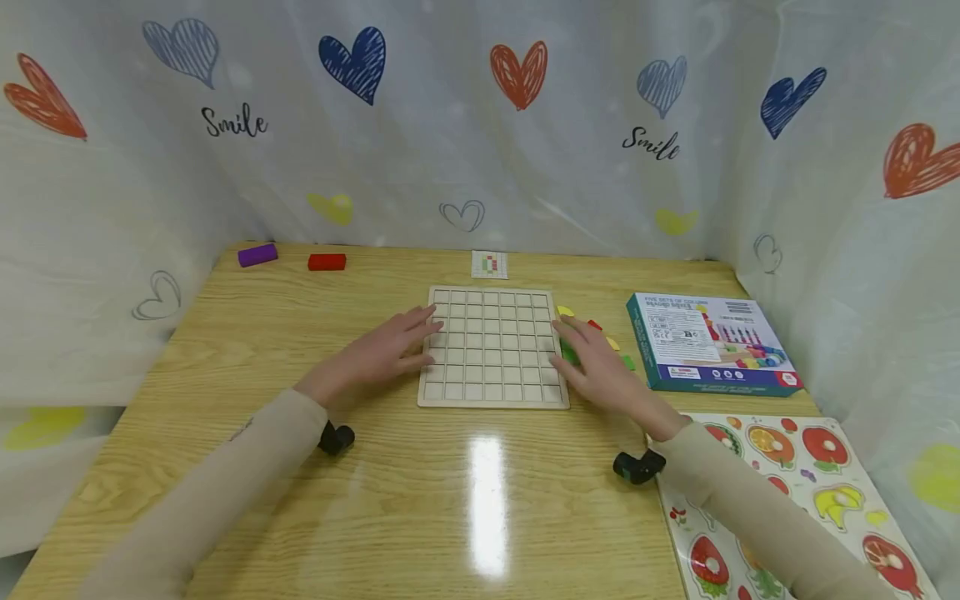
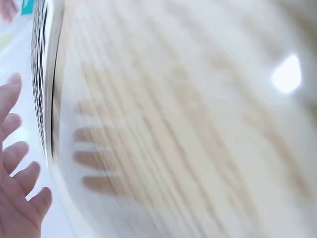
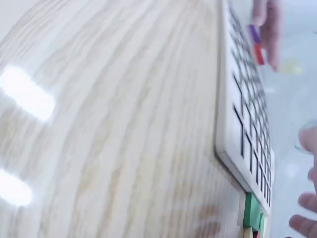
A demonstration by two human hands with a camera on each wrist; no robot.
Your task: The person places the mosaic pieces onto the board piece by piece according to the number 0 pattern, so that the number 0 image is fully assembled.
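A square wooden grid board point(image 1: 492, 346), its cells bare, lies flat on the table between the two hands. My left hand point(image 1: 367, 354) hovers at the board's left edge with its fingers spread and nothing held. Over the right edge my right hand point(image 1: 600, 371) is held the same way, its fingers straight and holding nothing. Beneath and beside it are small coloured pieces, among them a yellow piece point(image 1: 565, 311), a red piece point(image 1: 594, 324) and a green piece point(image 1: 628, 362); the right hand partly hides them. In the right wrist view, a green block point(image 3: 251, 210) sits against the board's side.
Behind the board lies a small card point(image 1: 490, 264) with a coloured grid pattern. A purple block point(image 1: 257, 255) and a red block point(image 1: 327, 262) lie at the back left. On the right are a toy box point(image 1: 712, 342) and a fruit puzzle board point(image 1: 832, 476), partly under the right sleeve.
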